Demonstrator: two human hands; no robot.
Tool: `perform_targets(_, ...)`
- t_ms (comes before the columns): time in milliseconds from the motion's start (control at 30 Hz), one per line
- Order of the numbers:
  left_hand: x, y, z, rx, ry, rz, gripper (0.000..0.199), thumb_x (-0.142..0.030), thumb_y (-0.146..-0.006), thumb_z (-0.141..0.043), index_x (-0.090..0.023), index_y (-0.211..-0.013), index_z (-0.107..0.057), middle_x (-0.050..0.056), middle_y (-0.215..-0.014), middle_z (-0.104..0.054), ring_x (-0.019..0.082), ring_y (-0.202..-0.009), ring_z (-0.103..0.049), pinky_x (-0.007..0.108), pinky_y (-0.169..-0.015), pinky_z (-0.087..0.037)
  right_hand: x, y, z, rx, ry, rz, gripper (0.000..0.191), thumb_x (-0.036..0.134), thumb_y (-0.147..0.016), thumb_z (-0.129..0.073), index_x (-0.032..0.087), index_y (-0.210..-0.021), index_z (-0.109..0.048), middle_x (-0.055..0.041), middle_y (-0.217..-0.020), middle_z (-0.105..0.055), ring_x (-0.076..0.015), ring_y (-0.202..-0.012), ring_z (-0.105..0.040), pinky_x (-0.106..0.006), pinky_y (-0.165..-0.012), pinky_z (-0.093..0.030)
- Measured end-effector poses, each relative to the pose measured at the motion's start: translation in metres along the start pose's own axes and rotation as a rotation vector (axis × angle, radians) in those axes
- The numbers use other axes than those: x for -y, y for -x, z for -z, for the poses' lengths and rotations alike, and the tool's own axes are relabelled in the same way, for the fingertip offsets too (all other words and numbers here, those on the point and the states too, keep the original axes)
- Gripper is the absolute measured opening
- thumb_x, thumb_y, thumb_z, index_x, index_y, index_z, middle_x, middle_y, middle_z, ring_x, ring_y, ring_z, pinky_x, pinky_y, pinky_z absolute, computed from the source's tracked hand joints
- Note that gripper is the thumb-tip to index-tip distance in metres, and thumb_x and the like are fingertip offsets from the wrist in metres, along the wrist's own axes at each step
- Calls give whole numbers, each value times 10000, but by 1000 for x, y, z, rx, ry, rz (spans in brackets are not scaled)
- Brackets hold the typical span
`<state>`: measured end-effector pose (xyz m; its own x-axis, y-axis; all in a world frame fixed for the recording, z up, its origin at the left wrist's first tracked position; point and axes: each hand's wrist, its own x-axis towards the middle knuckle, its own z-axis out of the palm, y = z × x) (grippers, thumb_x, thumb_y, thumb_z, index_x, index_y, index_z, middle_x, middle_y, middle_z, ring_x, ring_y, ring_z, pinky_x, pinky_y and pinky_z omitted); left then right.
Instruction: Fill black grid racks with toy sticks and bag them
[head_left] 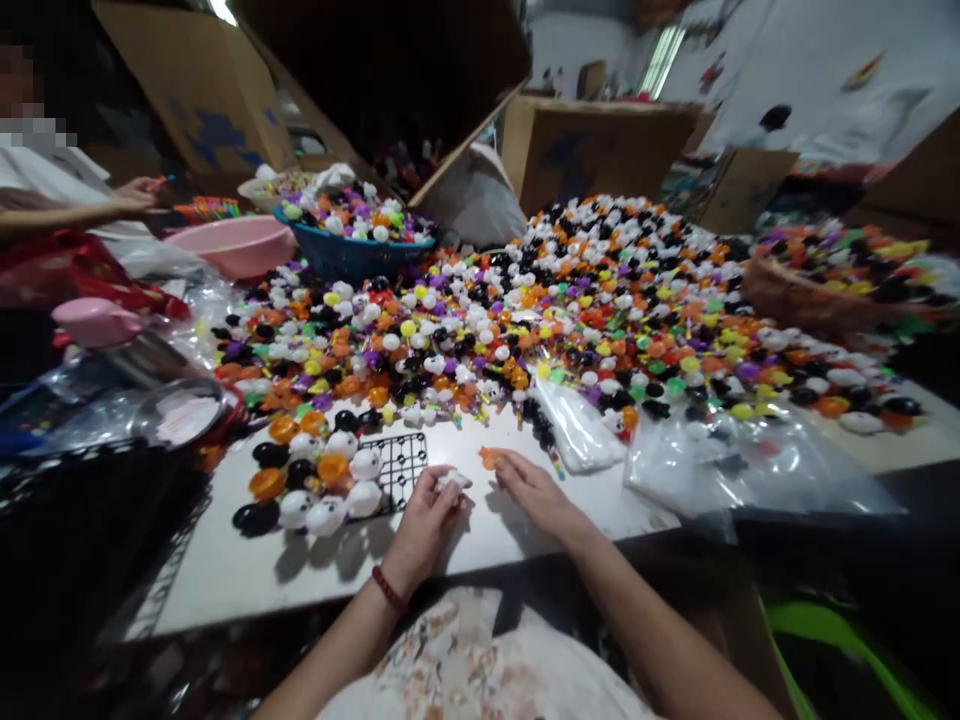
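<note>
My left hand (429, 515), with a dark red bead bracelet at the wrist, pinches a small white piece (455, 479) above the white board. To its right, my right hand (529, 490) holds a small orange piece (491, 457) between thumb and fingers. The two hands are apart. Left of them lies a black grid tray (405, 465), its left part covered by a cluster of round white, black and orange pieces (325, 514). Beyond my hands spreads a large heap of small coloured pieces (517, 310).
Clear plastic bags (581, 430) lie right of my hands. A blue basin (352, 255) and a pink basin (240, 245) stand at the back left, near another person's hand (139, 195). Cardboard boxes (592, 150) stand behind the heap. A metal bowl (154, 412) is at the left.
</note>
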<state>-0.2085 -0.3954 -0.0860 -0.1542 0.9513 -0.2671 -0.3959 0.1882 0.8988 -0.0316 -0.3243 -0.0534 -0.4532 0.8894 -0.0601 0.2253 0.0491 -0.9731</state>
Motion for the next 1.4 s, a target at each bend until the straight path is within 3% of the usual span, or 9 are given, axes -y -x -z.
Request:
perform_targets(133,-11,9,1,108,120,67,462,-528,-832,-660,-190,-1130,-559,38,-935,-613,122,-804,-590,207,-666,-452,8,11,3,0,54,72,335,452,-898,-567,209,-1066,-726,-58,-1027,-718,-197,-925,-640,-324,-843,-480)
perform_targets(267,-15,15,2,157,123,95,388,-499,-861,-635,-192,-1092,-583,2,-815,-541,88,-671,-520,184,-589,-403,7,16,2,-18,33,75,314,460,-887,-609,219,-1035,-746,-56,-1009,-739,-199,-915,-663,-321,-823,-505)
perform_targets(433,-13,17,2,195,102,167,330,-483,-832,-664,-227,-997,-535,-40,-745,-485,60,-567,-443,156,-503,-320,6,14,6,59,122,141,255,408,-892,-632,233,-1021,-765,-44,-963,-738,-183,-882,-668,-301,-790,-503)
perform_targets(800,-14,14,-4,162,78,246,356,-551,-824,-630,-223,-911,-523,-66,-659,-367,50,-482,-253,166,-436,-180,14,12,14,170,222,111,206,321,-901,-622,211,-982,-776,-48,-946,-751,-174,-853,-688,-284,-779,-509)
perform_targets(1167,-10,13,-6,122,32,236,353,-551,-831,-618,-226,-915,-507,-76,-634,-373,44,-456,-273,151,-411,-192,18,16,15,101,427,283,201,256,-938,-590,195,-1027,-761,-55,-869,-718,-156,-767,-657,-279,-740,-490)
perform_targets(1400,-5,12,-5,133,30,259,355,-572,-849,-598,-232,-913,-520,-70,-637,-365,49,-457,-276,157,-410,-197,22,19,11,126,416,267,218,258,-951,-568,203,-1049,-754,-53,-892,-717,-153,-795,-658,-272,-753,-482)
